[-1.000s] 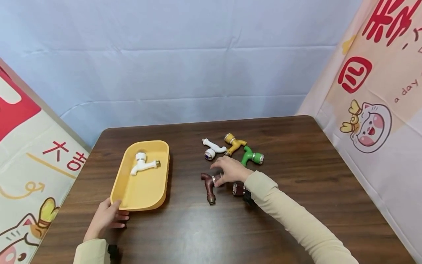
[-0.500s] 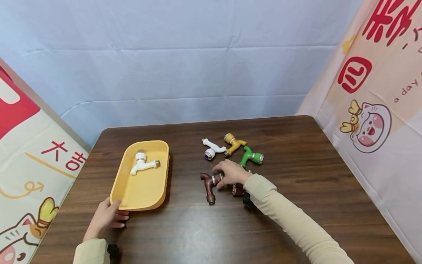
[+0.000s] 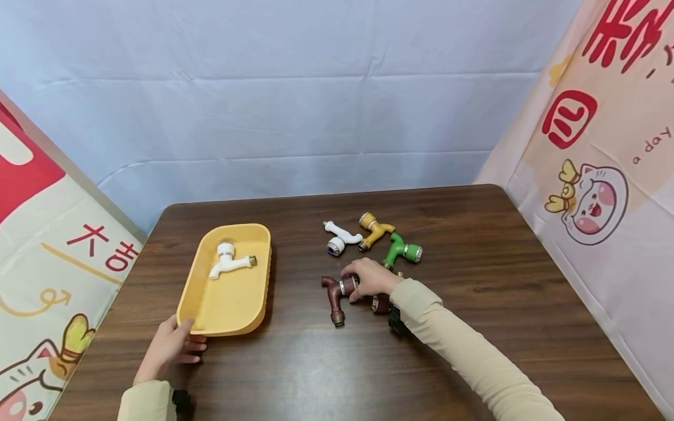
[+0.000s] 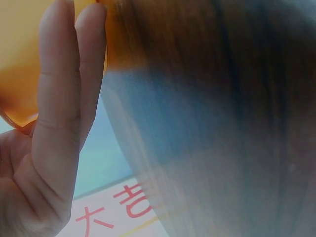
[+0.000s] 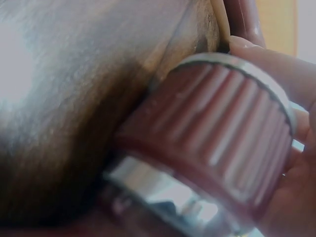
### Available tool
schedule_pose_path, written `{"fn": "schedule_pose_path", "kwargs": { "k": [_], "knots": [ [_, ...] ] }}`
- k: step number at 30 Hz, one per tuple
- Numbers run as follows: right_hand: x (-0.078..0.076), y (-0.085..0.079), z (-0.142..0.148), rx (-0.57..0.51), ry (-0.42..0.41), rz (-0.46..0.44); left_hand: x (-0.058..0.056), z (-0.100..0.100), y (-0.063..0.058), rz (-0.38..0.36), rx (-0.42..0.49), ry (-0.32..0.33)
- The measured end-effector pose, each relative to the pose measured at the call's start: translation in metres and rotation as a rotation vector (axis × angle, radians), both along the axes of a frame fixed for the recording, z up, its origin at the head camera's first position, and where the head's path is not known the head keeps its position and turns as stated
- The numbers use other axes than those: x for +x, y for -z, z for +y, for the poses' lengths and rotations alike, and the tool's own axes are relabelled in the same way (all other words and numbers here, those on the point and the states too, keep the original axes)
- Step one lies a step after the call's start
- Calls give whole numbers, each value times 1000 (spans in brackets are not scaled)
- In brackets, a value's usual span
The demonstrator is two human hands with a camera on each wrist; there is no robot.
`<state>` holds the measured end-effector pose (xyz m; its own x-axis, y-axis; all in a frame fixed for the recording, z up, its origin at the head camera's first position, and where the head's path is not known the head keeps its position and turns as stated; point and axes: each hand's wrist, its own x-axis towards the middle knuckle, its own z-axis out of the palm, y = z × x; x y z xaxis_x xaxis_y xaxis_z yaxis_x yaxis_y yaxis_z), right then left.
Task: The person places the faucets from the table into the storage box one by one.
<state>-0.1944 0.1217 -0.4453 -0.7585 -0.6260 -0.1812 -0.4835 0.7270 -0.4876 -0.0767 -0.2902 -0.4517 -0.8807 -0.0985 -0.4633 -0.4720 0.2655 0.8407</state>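
At the far left you have a printed banner (image 3: 31, 275) with red lettering, standing beside the dark wooden table (image 3: 295, 374). Your left hand (image 3: 171, 345) is at the near left corner of the yellow tray (image 3: 231, 310): thumb over the rim, fingers outside it, pinching the edge. Your left wrist view shows two of those fingers straight and side by side. The tray rests on the left part of the table. In its far half lies the first white tap (image 3: 227, 267), threaded end to the right.

Right of the tray, well apart from it, the first brown tap (image 3: 334, 292) lies with its threaded end toward the near side and its knob to the right. Beyond it is the second white tap (image 3: 344, 235), knob on the near side. Your right hand (image 3: 371, 278) is partly closed, thumb and fingers curled about the first brown tap's knob; you cannot tell how firmly. The yellow tap (image 3: 375, 231) lies farther back. The second brown tap (image 3: 380, 303) sits by your wrist, partly covered; its ribbed knob fills your right wrist view. The green tap (image 3: 398, 251) is rightmost, knob to the right. A second banner (image 3: 584, 175) hangs at the right.
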Motion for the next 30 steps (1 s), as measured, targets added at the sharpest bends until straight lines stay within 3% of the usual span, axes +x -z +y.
{"fn": "schedule_pose_path", "kwargs": {
  "k": [9, 30],
  "knots": [
    [-4, 2, 0, -49, -9, -15, -2, 0, 1, 13, 10, 0],
    [-3, 8, 1, -198, 39, 81, 1, 2, -1, 24, 10, -6]
  ]
}}
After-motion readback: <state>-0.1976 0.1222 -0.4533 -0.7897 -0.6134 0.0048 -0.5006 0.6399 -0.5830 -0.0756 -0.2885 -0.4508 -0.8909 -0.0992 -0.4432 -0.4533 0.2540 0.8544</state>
